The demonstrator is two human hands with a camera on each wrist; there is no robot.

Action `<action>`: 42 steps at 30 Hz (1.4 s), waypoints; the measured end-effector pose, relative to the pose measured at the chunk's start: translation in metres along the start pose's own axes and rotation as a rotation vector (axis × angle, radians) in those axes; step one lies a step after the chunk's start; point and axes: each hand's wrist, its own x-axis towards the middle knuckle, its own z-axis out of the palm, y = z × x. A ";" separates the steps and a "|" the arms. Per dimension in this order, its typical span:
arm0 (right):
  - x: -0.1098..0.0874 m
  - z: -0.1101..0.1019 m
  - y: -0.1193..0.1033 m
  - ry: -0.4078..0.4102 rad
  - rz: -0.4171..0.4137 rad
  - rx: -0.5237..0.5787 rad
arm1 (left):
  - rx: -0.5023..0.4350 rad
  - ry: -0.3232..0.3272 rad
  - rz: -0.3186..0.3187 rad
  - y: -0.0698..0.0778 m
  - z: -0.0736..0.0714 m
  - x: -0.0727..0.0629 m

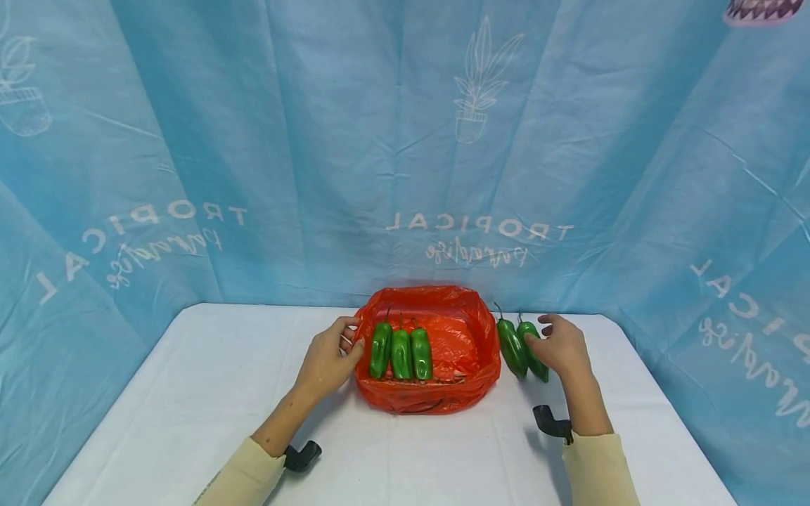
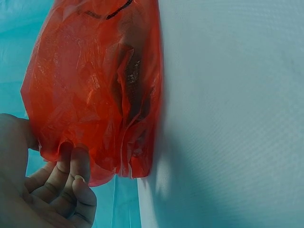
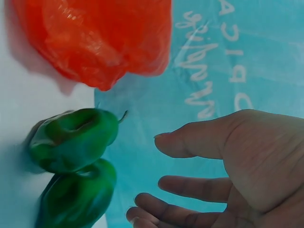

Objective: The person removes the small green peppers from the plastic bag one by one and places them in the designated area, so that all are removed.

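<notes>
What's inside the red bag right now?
Three green peppers lie side by side in the left part of the red bag. The floor beneath them is covered, and the front rim may hide their lower tips.

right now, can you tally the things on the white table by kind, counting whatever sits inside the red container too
Long, shiny green peppers: 5 (3 inside the container, 2 on the table to its right)
Red plastic-wrapped, open-topped container: 1, standing on the white cloth-covered table
Total: 6
</notes>
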 end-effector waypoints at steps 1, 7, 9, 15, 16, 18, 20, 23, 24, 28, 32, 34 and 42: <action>-0.001 -0.001 -0.002 0.006 -0.005 0.002 | 0.000 0.001 -0.001 0.000 0.000 0.000; -0.004 0.000 -0.012 0.035 -0.029 0.021 | -0.001 -0.001 -0.012 0.000 0.000 0.000; -0.006 0.001 -0.015 0.039 -0.042 0.029 | -0.004 -0.002 -0.016 0.000 0.000 0.000; -0.010 0.004 -0.024 0.060 -0.090 0.052 | -0.007 -0.002 -0.017 0.000 0.001 -0.001; -0.011 0.005 -0.026 0.066 -0.101 0.056 | -0.007 -0.001 -0.017 0.000 0.001 -0.001; -0.011 0.006 -0.028 0.077 -0.125 0.061 | -0.008 0.001 -0.018 0.000 0.001 -0.001; -0.012 0.007 -0.031 0.089 -0.147 0.062 | -0.009 0.003 -0.018 0.000 0.001 -0.001; -0.014 0.010 -0.035 0.100 -0.170 0.067 | -0.008 0.004 -0.017 -0.001 0.001 -0.001; -0.015 0.011 -0.038 0.099 -0.171 0.071 | -0.007 0.003 -0.017 -0.001 0.001 -0.001; -0.018 0.015 -0.046 0.098 -0.176 0.084 | -0.005 0.002 -0.020 -0.001 0.001 -0.001; -0.021 0.021 -0.054 0.105 -0.211 0.086 | -0.001 0.002 -0.021 -0.001 0.001 -0.001; -0.024 0.023 -0.056 0.111 -0.239 0.089 | 0.000 0.003 -0.019 0.000 0.001 -0.001; -0.031 0.033 -0.068 0.117 -0.330 0.078 | 0.002 0.004 -0.015 0.001 0.001 0.000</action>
